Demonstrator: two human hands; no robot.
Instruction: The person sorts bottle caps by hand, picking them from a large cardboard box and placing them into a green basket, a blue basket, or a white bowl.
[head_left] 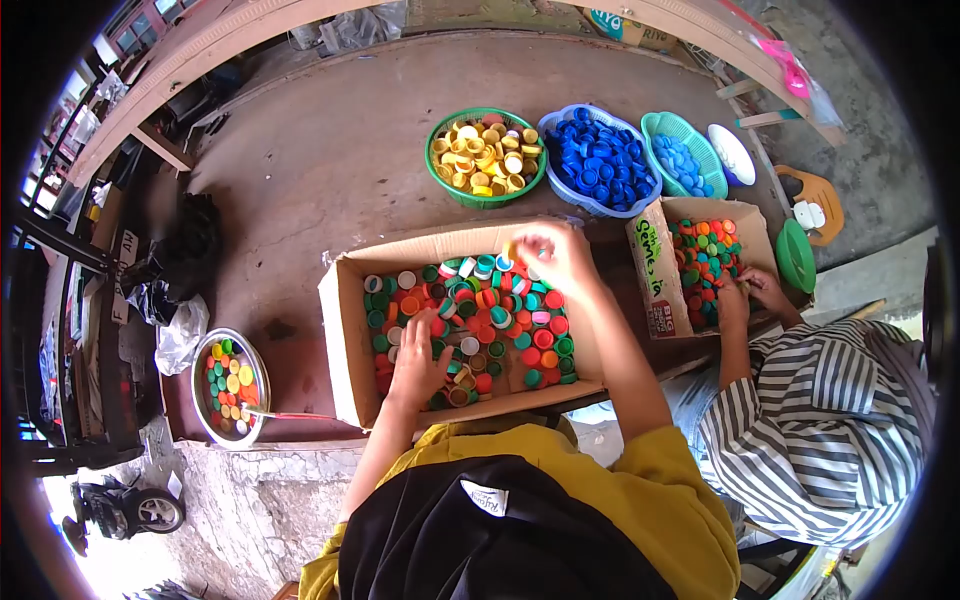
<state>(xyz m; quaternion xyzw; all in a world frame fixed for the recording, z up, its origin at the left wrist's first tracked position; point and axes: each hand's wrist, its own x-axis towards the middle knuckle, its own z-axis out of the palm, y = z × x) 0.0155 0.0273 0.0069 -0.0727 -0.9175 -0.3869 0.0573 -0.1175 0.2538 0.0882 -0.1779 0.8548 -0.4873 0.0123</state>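
Note:
A cardboard box [346, 340] in front of me holds many loose plastic bottle caps [488, 318], mostly red, orange, green and white. My left hand [418, 368] rests on the caps at the box's left half, its fingers apart and nothing visibly gripped. Over the far right part of the box, my right hand [556, 262] pinches a small yellow bottle cap [511, 250] at its fingertips. Beyond the box stands a green basket [486, 201] of yellow caps, beside a light-blue basket [622, 211] heaped with dark blue ones.
To the right, a co-worker's hands [735, 305] reach into a smaller cardboard box [655, 275] of caps. A turquoise basket [716, 160] with pale blue caps and a white bowl [732, 155] stand behind. At left are a metal bowl [262, 372] of caps and a plastic bag [182, 338].

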